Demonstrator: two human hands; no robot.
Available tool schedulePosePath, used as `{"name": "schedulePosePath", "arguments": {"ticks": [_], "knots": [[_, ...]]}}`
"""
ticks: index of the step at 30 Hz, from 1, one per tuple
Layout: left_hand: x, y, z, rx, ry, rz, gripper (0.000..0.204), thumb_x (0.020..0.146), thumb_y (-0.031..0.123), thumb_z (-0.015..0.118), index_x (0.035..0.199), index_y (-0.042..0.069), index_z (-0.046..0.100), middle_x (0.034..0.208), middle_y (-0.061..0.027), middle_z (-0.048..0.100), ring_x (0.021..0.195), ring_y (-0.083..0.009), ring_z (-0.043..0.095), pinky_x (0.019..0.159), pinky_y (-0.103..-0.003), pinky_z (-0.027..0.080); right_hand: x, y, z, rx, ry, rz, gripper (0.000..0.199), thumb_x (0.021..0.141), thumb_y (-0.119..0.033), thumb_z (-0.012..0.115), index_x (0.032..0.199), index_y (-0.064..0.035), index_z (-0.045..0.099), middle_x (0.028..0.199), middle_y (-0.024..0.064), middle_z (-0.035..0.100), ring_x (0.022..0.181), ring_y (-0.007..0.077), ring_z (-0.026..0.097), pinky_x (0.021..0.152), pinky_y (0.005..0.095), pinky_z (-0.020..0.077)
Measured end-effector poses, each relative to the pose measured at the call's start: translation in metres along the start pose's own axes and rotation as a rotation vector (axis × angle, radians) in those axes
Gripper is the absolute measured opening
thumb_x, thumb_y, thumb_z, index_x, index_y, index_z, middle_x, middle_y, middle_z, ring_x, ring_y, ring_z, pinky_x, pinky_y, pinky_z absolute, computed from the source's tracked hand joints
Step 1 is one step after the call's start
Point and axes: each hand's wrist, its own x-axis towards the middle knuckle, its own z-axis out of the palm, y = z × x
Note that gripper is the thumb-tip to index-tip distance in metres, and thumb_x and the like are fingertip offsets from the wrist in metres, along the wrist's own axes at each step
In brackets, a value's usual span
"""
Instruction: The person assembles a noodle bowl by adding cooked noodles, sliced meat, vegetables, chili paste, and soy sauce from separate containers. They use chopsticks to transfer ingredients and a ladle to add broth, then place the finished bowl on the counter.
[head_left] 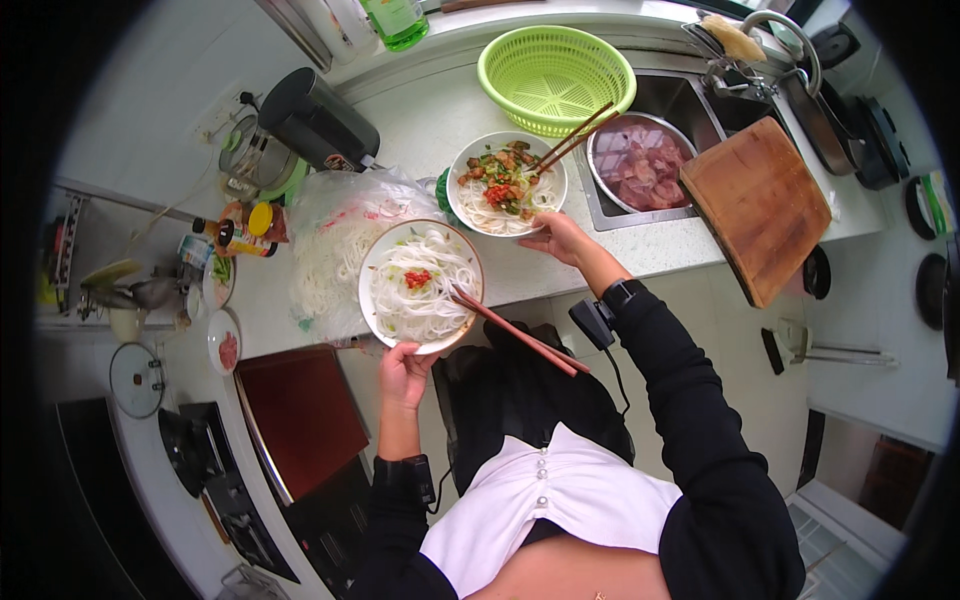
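Observation:
My left hand (403,374) grips the near rim of a white bowl of rice noodles (410,315), its fingers hidden beneath. Chopped red chili tops these noodles, and a pair of reddish-brown chopsticks (525,336) leans out toward the right. Farther off, my right hand (560,238) is closed on the near right rim of a second noodle bowl (480,213). Browned meat, green pieces and red chili cover that one. Dark brown chopsticks (580,135) slant out over its right edge. The two bowls are close together at the counter's front edge.
A clear plastic bag of noodles (335,250) lies left of the bowls. Behind them sits a green basket (556,80). On the right, a metal basin of raw meat (640,165) rests in the sink beside a wooden cutting board (757,210). Sauce bottles (245,238) stand at left.

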Motion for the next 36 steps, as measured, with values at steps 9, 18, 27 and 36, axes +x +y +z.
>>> {"name": "schedulePosePath", "arguments": {"ticks": [9, 18, 27, 36], "knots": [[-0.009, -0.108, 0.019, -0.029, 0.054, -0.077, 0.047, 0.070, -0.004, 0.043, 0.116, -0.002, 0.037, 0.105, -0.0172, 0.055, 0.089, -0.0293, 0.059, 0.075, -0.043, 0.052, -0.078, -0.039, -0.049, -0.453, -0.269, 0.231, 0.043, 0.081, -0.012, 0.046, 0.121, 0.0015, 0.038, 0.108, 0.0181, 0.051, 0.086, 0.0273, 0.058, 0.073, 0.0367, 0.0498], [0.012, -0.160, 0.039, 0.114, 0.027, -0.174, 0.048, 0.071, -0.003, 0.044, 0.118, 0.005, 0.035, 0.098, -0.0128, 0.056, 0.081, -0.0251, 0.061, 0.071, -0.038, 0.053, -0.167, -0.068, -0.098, -0.581, -0.249, 0.294, 0.040, 0.087, -0.022, 0.046, 0.124, -0.0074, 0.040, 0.106, 0.0106, 0.055, 0.092, 0.0193, 0.056, 0.077, 0.0313, 0.0465], [0.058, -0.215, 0.096, 0.144, -0.063, -0.242, 0.048, 0.072, -0.002, 0.047, 0.117, 0.009, 0.035, 0.096, -0.0092, 0.055, 0.079, -0.0212, 0.059, 0.072, -0.038, 0.050, -0.257, -0.130, -0.085, -0.703, -0.120, -0.107, 0.038, 0.088, -0.017, 0.044, 0.124, -0.0056, 0.041, 0.110, 0.0101, 0.053, 0.098, 0.0163, 0.052, 0.084, 0.0283, 0.0421], [0.084, -0.242, 0.135, 0.052, -0.291, -0.194, 0.046, 0.082, 0.004, 0.050, 0.123, 0.011, 0.030, 0.112, -0.0090, 0.048, 0.097, -0.0220, 0.054, 0.083, -0.038, 0.047, -0.318, -0.138, -0.047, -0.591, 0.051, -0.579, 0.034, 0.090, -0.018, 0.041, 0.118, -0.0001, 0.046, 0.103, 0.0115, 0.056, 0.092, 0.0152, 0.054, 0.081, 0.0260, 0.0428]]}}
